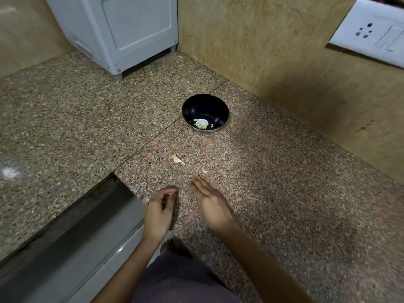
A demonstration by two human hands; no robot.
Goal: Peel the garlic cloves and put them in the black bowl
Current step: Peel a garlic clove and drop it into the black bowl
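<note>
The black bowl (205,112) stands on the granite counter (273,182) near the wall, with pale garlic pieces (201,124) at its bottom. A scrap of garlic skin (177,159) and a smaller pale bit (204,170) lie on the counter between the bowl and my hands. My right hand (208,202) hovers just in front of the small bit, fingers straight, holding nothing. My left hand (160,212) is beside it with fingers loosely curled; whether anything is pinched at the fingertips cannot be made out.
A white appliance (122,33) stands at the back left corner. A tiled wall (273,51) with a white socket plate (371,33) runs along the right. A gap and a grey ledge (91,217) drop away at the lower left of the counter.
</note>
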